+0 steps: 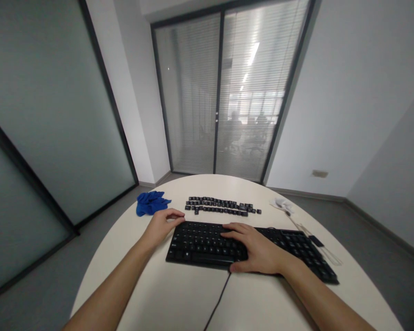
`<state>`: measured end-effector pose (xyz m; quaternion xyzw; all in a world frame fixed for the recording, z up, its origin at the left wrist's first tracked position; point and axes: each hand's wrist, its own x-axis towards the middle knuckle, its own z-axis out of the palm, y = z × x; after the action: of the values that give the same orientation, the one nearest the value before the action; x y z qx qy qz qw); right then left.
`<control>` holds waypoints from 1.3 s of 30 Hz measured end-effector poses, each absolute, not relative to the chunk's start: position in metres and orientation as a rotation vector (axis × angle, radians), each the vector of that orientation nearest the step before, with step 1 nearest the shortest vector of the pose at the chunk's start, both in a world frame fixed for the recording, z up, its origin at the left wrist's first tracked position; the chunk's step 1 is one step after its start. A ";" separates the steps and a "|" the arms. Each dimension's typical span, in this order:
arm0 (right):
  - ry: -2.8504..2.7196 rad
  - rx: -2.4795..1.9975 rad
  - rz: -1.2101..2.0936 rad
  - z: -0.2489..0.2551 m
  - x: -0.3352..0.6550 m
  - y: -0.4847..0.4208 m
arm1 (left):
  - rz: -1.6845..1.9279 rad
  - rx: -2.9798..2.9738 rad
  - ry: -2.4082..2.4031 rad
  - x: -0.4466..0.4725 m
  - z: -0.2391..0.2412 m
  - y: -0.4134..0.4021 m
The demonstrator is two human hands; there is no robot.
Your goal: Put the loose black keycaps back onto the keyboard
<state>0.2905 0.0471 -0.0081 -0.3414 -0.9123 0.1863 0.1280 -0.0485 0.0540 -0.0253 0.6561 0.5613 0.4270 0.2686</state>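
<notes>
A black keyboard (207, 241) lies across the round table, with its keys facing up. My left hand (163, 225) is at its far left corner, thumb and index finger bent close together; anything between the fingertips is too small to make out. Across the middle of the keyboard rests my right hand (253, 248), with the thumb at the near edge and the fingers bent over the keys, holding it. Part of the keyboard is hidden under this hand. Several loose black keycaps (214, 204) stand in rows just beyond the keyboard.
A crumpled blue cloth (152, 203) lies at the far left of the pale table (152, 294). On the right are a white crumpled cloth (281, 204), a thin dark-tipped stick (291, 219) and a wire-looped black-handled tool (316, 241). A black cable (219, 299) runs toward me.
</notes>
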 end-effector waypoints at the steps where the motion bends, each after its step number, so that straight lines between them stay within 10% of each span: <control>1: -2.651 -0.999 0.544 -0.009 0.291 0.047 | 1.066 1.764 1.455 -0.048 -0.021 0.051; 39: -2.657 -1.005 0.511 -0.017 0.289 0.052 | 0.698 2.063 1.213 -0.057 -0.021 0.043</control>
<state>0.2895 0.0518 -0.0171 -0.3453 -0.9131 0.1755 0.1271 -0.0573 0.0431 -0.0207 0.7845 0.4613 0.2653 0.3186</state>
